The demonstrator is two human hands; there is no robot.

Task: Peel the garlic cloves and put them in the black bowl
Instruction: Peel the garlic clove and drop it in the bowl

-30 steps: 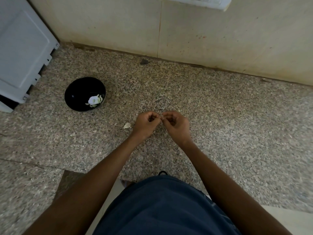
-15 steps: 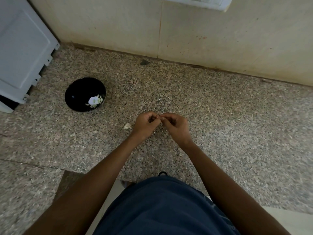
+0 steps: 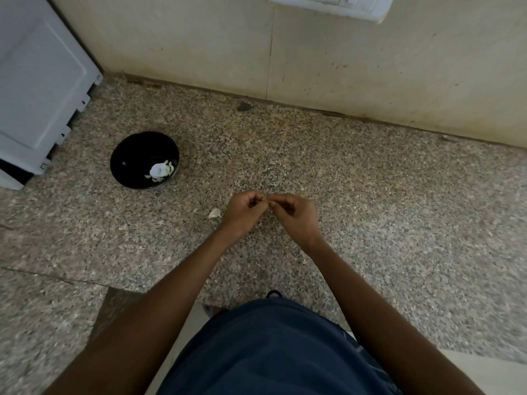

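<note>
Shirt: a dark blue shirt [image 3: 273,352] fills the bottom middle of the view, nearest the camera, with both bare forearms reaching forward past it.
Counter: a speckled granite counter [image 3: 399,223] runs under the arms out to the wall; a seam crosses it at the lower left.
Left hand: the left hand [image 3: 243,213] is held above the counter, fingers curled in, thumb and fingertips pinching something very small at the point where the two hands meet.
Right hand: the right hand [image 3: 296,216] faces it, fingers curled the same way, pinching at that same spot; the fingertips of both hands touch.
Clove: the thing pinched between the hands is almost wholly hidden by the fingers; only a thin pale sliver shows, too small to name for sure.
Scrap: a pale scrap [image 3: 214,213], garlic skin or a clove, lies on the counter just left of the left hand, apart from it.
Bowl: the black bowl [image 3: 134,155] stands upright on the counter, farther out and well to the left of the hands; pale garlic pieces [image 3: 159,170] lie inside at its right.
Appliance: a white appliance [image 3: 37,86] sits at the far left, near the bowl.
Wall: a cream wall [image 3: 370,75] rises behind the counter, a white fitting [image 3: 330,5] at the top edge.
</note>
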